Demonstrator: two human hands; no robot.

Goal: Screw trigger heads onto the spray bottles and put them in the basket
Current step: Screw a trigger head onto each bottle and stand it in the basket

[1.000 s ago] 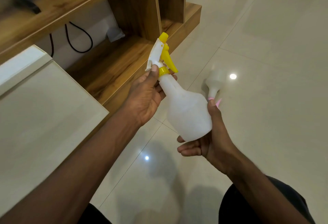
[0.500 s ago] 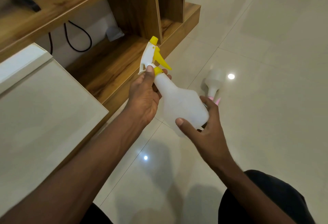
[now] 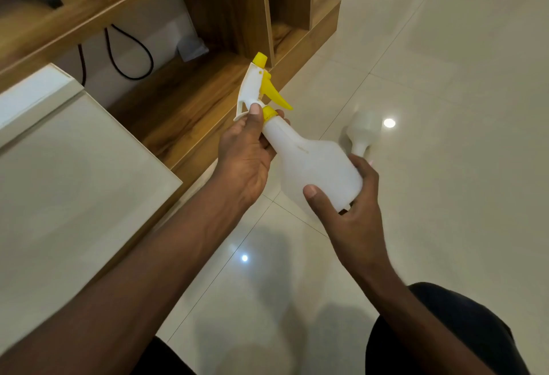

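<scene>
I hold a white translucent spray bottle [image 3: 315, 166] tilted above the floor, its neck pointing up and left. A white and yellow trigger head [image 3: 258, 89] sits on its neck with a yellow collar. My left hand [image 3: 246, 157] grips the neck and collar, thumb on the head's base. My right hand [image 3: 350, 205] clasps the bottle's bottom, thumb across its side. A second white bottle [image 3: 364, 131] lies on the floor behind, a bit of pink at its neck, mostly hidden by my right hand. No basket is in view.
A wooden shelf unit [image 3: 208, 86] stands to the left with black cables [image 3: 130, 56] behind it. A pale flat surface [image 3: 65, 184] fills the near left. Glossy floor tiles [image 3: 445, 166] spread to the right. My dark-clothed knees show at the bottom.
My right hand shifted from cupping under the bottle's base to clasping it with the thumb on top. The bottle and trigger head dropped slightly down and left.
</scene>
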